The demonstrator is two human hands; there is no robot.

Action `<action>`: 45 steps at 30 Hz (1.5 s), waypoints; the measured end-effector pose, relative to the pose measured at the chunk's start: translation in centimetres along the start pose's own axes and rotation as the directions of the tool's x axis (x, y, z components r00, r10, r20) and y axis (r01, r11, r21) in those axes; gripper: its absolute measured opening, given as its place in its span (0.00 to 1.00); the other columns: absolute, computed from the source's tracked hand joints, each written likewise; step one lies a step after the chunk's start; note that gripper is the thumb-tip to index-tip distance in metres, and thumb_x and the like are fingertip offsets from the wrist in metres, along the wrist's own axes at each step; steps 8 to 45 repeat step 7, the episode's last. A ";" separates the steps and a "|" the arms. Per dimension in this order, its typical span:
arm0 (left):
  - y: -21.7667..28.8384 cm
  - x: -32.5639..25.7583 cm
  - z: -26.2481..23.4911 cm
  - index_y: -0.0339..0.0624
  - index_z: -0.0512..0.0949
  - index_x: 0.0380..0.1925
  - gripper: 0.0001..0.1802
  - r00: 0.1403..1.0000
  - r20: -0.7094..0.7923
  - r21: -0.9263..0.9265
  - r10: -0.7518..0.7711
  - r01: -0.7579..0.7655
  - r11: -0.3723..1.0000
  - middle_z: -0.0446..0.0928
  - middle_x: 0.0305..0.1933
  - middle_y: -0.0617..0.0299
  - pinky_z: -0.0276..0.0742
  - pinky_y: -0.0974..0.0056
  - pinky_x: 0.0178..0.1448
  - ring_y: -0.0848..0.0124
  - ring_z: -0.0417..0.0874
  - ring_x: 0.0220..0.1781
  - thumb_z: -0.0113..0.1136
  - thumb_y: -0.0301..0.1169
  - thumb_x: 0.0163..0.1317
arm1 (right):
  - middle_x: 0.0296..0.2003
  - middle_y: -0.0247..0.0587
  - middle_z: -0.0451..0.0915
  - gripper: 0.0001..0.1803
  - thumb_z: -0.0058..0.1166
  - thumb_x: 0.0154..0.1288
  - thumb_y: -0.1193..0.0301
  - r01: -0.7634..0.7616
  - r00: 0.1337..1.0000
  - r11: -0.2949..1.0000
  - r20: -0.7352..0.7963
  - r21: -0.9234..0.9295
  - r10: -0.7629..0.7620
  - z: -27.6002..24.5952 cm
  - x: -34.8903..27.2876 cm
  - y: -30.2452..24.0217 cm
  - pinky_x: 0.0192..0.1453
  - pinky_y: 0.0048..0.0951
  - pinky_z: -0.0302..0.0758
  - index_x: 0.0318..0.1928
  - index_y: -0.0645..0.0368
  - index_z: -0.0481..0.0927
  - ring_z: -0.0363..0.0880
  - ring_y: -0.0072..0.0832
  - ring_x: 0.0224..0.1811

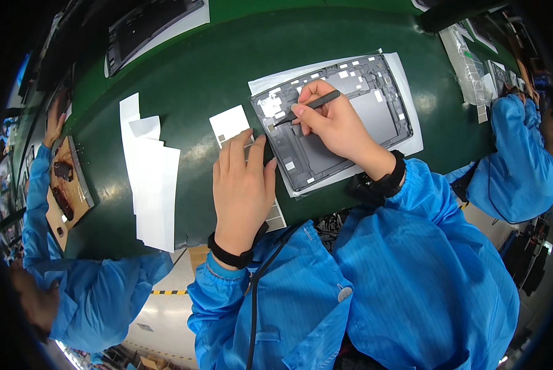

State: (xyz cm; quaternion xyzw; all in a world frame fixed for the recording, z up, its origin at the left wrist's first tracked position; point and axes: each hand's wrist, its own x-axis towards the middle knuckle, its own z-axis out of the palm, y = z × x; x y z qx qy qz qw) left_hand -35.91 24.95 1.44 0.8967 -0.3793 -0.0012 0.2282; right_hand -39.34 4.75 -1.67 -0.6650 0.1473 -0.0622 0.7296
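My right hand [330,123] grips a pair of black tweezers [322,100]. Their tips reach the left side of a dark grey tablet housing [375,117], beside a small greyish square patch [271,127]. Several white pieces dot the housing, which lies tilted on a white sheet [415,123]. Left of it, my left hand [242,182] lies flat with fingers stretched over a white sticker sheet [230,121]. Small grey squares show along that sheet, and its lower end comes out near my wrist. The hand hides the sheet's middle.
White paper strips [156,191] lie left of my left hand on the green table [196,80]. Another dark housing [153,31] rests at the far left. Co-workers in blue sit on both sides, one near a brown board [70,185]. A sticker strip [464,68] lies at right.
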 end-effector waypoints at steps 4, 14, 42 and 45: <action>0.9 0.2 0.5 0.36 0.77 0.55 0.23 1.000 0.026 -0.014 -0.018 0.018 1.000 0.72 0.59 0.51 0.72 0.53 0.60 0.52 0.74 0.59 0.65 0.32 0.61 | 0.31 0.33 0.79 0.10 0.58 0.70 0.71 -0.019 1.000 0.999 0.011 -0.027 0.019 -0.1 0.0 0.1 0.33 0.20 0.76 0.43 0.61 0.71 0.79 0.18 0.29; 1.5 0.8 1.5 0.39 0.75 0.61 0.29 0.992 0.117 0.110 -0.047 0.034 0.993 0.71 0.59 0.51 0.72 0.54 0.60 0.53 0.73 0.59 0.66 0.38 0.60 | 0.35 0.37 0.79 0.09 0.58 0.70 0.71 -0.023 1.000 0.999 0.018 -0.036 0.023 0.0 0.2 0.3 0.35 0.21 0.77 0.44 0.60 0.71 0.80 0.18 0.32; 1.5 0.8 1.5 0.39 0.75 0.61 0.29 0.992 0.117 0.110 -0.047 0.034 0.993 0.71 0.59 0.51 0.72 0.54 0.60 0.53 0.73 0.59 0.66 0.38 0.60 | 0.35 0.37 0.79 0.09 0.58 0.70 0.71 -0.023 1.000 0.999 0.018 -0.036 0.023 0.0 0.2 0.3 0.35 0.21 0.77 0.44 0.60 0.71 0.80 0.18 0.32; 1.5 0.8 1.5 0.39 0.75 0.61 0.29 0.992 0.117 0.110 -0.047 0.034 0.993 0.71 0.59 0.51 0.72 0.54 0.60 0.53 0.73 0.59 0.66 0.38 0.60 | 0.35 0.37 0.79 0.09 0.58 0.70 0.71 -0.023 1.000 0.999 0.018 -0.036 0.023 0.0 0.2 0.3 0.35 0.21 0.77 0.44 0.60 0.71 0.80 0.18 0.32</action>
